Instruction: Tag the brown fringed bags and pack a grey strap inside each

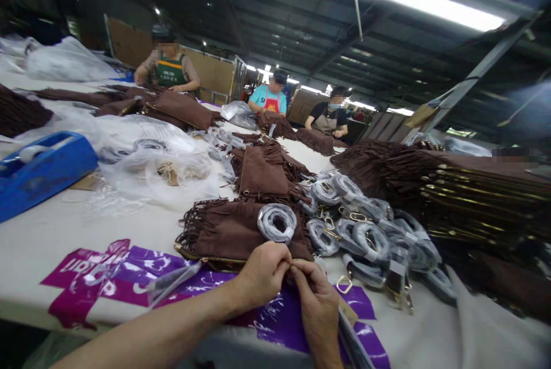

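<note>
A brown fringed suede bag lies on the table right in front of me, with a coiled, plastic-wrapped strap resting on it. My left hand and my right hand meet at the bag's near edge, by its gold zipper. Both are closed in a pinch on something small there that I cannot make out. Under my hands lie purple printed plastic bags.
A heap of wrapped straps with gold clips lies to the right, beside a tall stack of brown bags. A blue tape dispenser and clear plastic bags sit left. More brown bags and three other workers are farther back.
</note>
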Available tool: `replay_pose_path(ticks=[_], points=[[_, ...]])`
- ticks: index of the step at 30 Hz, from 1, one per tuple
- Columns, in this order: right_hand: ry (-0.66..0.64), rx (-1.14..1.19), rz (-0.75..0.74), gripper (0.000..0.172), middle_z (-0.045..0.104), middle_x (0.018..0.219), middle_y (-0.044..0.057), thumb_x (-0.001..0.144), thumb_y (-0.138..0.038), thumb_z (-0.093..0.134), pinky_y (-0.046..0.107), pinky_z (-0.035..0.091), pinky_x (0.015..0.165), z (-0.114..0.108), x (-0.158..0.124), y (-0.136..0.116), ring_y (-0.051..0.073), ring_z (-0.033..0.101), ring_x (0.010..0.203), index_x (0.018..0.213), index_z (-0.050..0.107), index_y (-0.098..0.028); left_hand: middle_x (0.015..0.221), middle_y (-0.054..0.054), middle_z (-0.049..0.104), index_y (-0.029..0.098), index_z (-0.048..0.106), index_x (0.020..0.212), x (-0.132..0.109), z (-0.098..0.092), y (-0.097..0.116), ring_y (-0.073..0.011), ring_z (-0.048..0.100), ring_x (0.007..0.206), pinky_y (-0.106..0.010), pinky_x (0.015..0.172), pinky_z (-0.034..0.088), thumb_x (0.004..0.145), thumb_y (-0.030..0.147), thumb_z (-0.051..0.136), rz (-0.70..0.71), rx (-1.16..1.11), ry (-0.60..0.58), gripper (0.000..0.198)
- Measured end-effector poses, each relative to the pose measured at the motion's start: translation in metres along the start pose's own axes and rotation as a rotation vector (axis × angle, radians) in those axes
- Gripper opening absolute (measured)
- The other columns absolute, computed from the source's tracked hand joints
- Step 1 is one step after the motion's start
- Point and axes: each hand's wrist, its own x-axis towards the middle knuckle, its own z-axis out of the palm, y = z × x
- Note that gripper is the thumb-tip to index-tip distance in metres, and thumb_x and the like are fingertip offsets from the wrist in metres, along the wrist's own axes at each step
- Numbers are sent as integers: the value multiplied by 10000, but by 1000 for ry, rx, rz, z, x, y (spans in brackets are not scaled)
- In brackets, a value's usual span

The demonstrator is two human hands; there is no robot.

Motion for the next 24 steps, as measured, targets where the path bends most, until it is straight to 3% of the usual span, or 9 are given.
replay_pose_path(ticks=[2,4,6,8,12,15,18,21,24], points=[[-16,-36,54,375,652,689,21,793,-506,626,272,476,531,-5,8,-10,171,569,595,929,729,-173,774,-13,588,168,542,796,1,-19,5,-149,539,748,-249,693,409,801,55,510,9,8,-55,117],[19,-144,70,502,629,665,17,827,-564,545,275,442,503,-7,25,-26,164,536,536,1076,694,-154,905,-26,607,170,551,947,1,-44,11,-163,557,833,-257,756,440,765,65,571,28,89,-112,211],[19,-315,52,554,687,832,68,851,-560,481,322,474,634,-1,49,-43,204,603,649,1203,628,-158,1039,-64,593,161,527,1064,-2,-70,15,-210,549,948,-308,845,455,718,106,655,29,296,-182,373],[-33,-425,37,589,699,995,120,776,-516,594,383,457,811,11,74,-55,282,634,885,1251,593,-167,1089,-99,578,149,534,1057,-7,-89,13,-265,533,1008,-384,897,454,699,179,712,13,566,-275,401],[-101,-383,60,548,707,958,120,562,-353,775,402,432,883,32,99,-63,327,613,995,1065,660,-168,1029,-117,615,151,571,944,-16,-100,-1,-276,581,952,-397,823,495,809,167,597,39,860,-424,139],[-176,-263,80,484,691,851,59,645,-461,706,333,494,675,22,88,-68,239,642,771,1035,625,-185,938,-117,661,152,590,922,-15,-101,-8,-248,632,852,-351,754,507,877,102,457,-10,843,-371,149],[-255,-117,151,493,635,705,-3,708,-604,637,249,421,426,-3,61,-77,143,554,497,972,583,-191,876,-111,688,166,614,916,-2,-107,-7,-249,658,807,-335,720,502,929,192,433,-126,791,-272,183],[-318,111,370,509,567,565,-49,658,-649,715,180,342,333,-17,31,-83,84,478,385,826,571,-190,856,-89,698,185,627,898,13,-117,-3,-239,668,829,-309,721,491,935,236,445,-177,742,-187,192],[-463,178,530,526,556,481,-52,676,-680,699,151,327,311,-6,7,-81,72,462,329,792,581,-181,874,-95,700,183,623,910,21,-120,3,-237,668,854,-309,740,482,935,208,429,-165,733,-118,197]])
